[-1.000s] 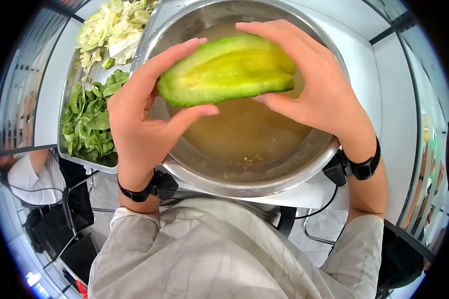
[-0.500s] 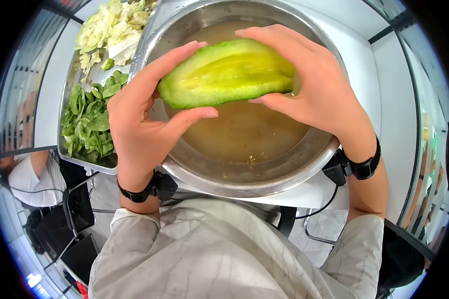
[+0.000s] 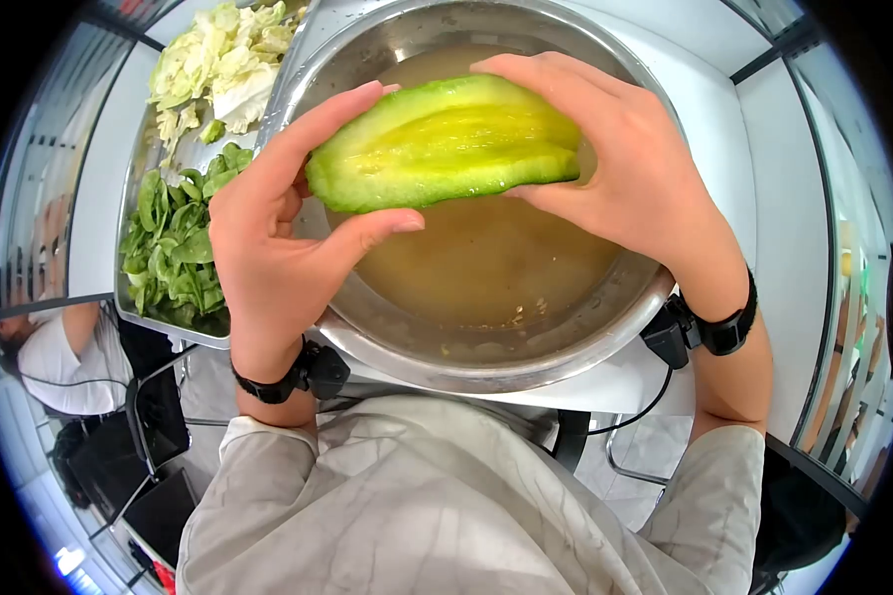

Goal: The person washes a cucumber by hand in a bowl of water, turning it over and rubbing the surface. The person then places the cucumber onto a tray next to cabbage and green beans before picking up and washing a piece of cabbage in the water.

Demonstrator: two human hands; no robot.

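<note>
A halved green gourd (image 3: 446,147) is held up over the steel basin (image 3: 486,377), its hollowed yellow-green inside turned towards me. My left hand (image 3: 278,213) grips the left end, thumb below and fingers above. At the right end my right hand (image 3: 620,149) does the same, with its thumb partly hidden behind the lower rim. Beneath them, cloudy brownish water (image 3: 486,258) stands in the basin. Small pale bits, perhaps seeds, lie in the water near the front.
Left of the basin is a metal tray (image 3: 184,332) bearing torn cabbage leaves (image 3: 223,59) and green leaves (image 3: 179,243). Everything stands on a white table (image 3: 719,129) with partitions on both sides. Another person (image 3: 74,352) is at far left, beside a black chair (image 3: 154,397). A cable (image 3: 645,412) hangs from my right wristband.
Both hands have shifted the gourd slightly left. It has tipped a little, so its inner face shows more fully. My hold at both ends is kept.
</note>
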